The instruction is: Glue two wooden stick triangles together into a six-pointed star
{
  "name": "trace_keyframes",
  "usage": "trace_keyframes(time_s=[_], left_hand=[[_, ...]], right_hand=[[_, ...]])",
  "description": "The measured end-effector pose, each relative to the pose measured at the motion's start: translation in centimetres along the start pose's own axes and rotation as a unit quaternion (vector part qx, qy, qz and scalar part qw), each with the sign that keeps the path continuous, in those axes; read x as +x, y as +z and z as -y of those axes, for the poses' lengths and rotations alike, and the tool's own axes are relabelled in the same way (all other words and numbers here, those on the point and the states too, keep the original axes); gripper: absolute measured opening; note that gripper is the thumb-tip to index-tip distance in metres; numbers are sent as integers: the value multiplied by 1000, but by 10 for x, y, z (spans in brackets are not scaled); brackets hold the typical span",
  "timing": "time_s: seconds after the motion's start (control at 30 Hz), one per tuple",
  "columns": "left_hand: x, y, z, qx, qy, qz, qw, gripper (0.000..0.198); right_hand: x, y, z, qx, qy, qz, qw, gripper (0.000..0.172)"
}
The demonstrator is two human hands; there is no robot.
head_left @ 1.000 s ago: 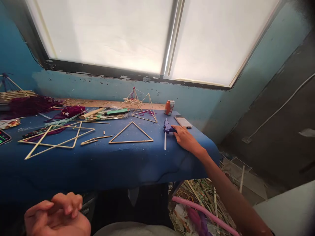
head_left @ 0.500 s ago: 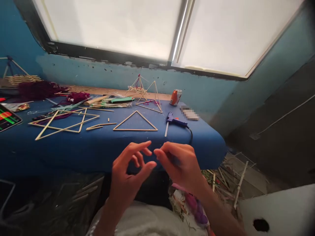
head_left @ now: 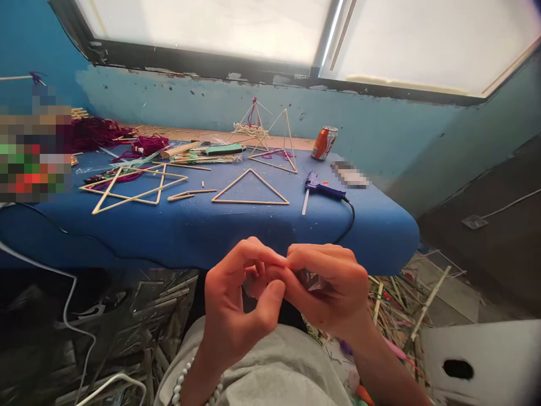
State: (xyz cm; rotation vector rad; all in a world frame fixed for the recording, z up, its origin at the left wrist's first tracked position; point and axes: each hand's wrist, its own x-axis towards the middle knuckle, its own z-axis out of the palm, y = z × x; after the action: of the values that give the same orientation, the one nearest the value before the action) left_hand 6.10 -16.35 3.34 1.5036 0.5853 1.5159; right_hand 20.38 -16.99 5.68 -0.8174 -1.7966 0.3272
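Note:
My left hand [head_left: 247,293] is curved, its index fingertip against the pinched fingers of my right hand [head_left: 325,282]. A gap shows between the left thumb and index finger, and nothing is visible in that hand. Thumb and index of my right hand are pressed together; anything between them is hidden or too small to name. Both hands are in front of the blue table's near edge. Beyond them on the table lie a flat stick triangle [head_left: 250,202] and a blue hot glue gun [head_left: 323,189] with a glue stick poking out.
A star made of sticks [head_left: 134,194] lies at left, short stick pieces [head_left: 192,194] beside it. Farther back are a green utility knife [head_left: 225,149], purple yarn [head_left: 149,145], stick pyramids [head_left: 274,149] and an orange can [head_left: 324,142]. Sticks [head_left: 429,304] litter the floor.
My hands have come together; the left index finger now touches the right fingertips, where there was a gap. The view has tilted down and shifted left.

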Motion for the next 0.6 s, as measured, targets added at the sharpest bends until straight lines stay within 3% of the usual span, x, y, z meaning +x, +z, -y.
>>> trace_keyframes(time_s=[0.23,0.6], left_hand=[[0,2,-9,-95,-136,-10,986,14],[-4,6,-3,-120,-154,-19,981,9]], right_hand=[[-4,3,3,47,47,12,998,32],[-8,2,4,0,56,23,998,30]])
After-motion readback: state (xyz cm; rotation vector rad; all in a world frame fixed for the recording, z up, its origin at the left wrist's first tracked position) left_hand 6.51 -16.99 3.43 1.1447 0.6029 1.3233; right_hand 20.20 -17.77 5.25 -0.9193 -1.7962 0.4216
